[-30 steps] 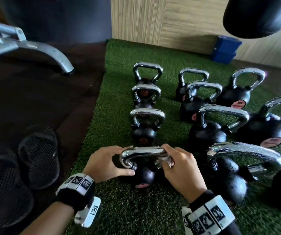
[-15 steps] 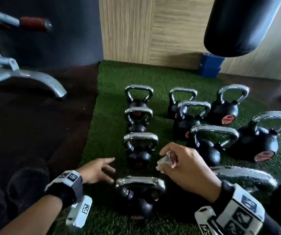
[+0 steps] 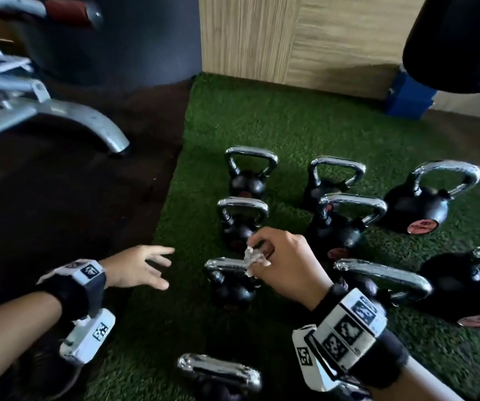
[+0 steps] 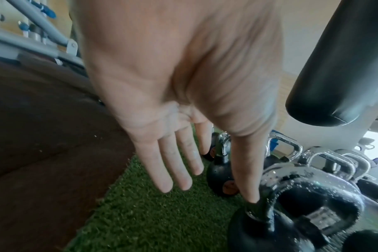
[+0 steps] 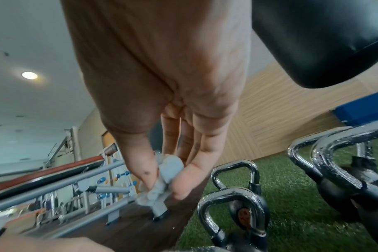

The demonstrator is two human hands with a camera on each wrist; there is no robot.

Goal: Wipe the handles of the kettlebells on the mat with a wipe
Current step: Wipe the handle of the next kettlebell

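Observation:
Several black kettlebells with chrome handles stand in rows on the green turf mat (image 3: 276, 125). My right hand (image 3: 279, 256) pinches a crumpled white wipe (image 3: 252, 260) (image 5: 162, 180) between thumb and fingers, just above the right end of the handle of the third kettlebell (image 3: 227, 273) in the left row. My left hand (image 3: 143, 266) (image 4: 183, 170) hovers with straight spread fingers at the mat's left edge, left of that kettlebell, holding nothing. In the left wrist view the thumb lies close to that kettlebell's wet handle (image 4: 309, 185); touch is unclear. The nearest kettlebell (image 3: 218, 371) sits below.
A dark floor (image 3: 73, 212) lies left of the mat, with a grey machine leg (image 3: 88, 123) on it. A black punching bag (image 3: 459, 39) hangs at upper right over a blue box (image 3: 409, 96) by the wooden wall.
Both hands left the nearest kettlebell's handle and moved forward. The right hand carried the wipe up to the third kettlebell's handle; the left hand opened and drifted to the mat's left edge.

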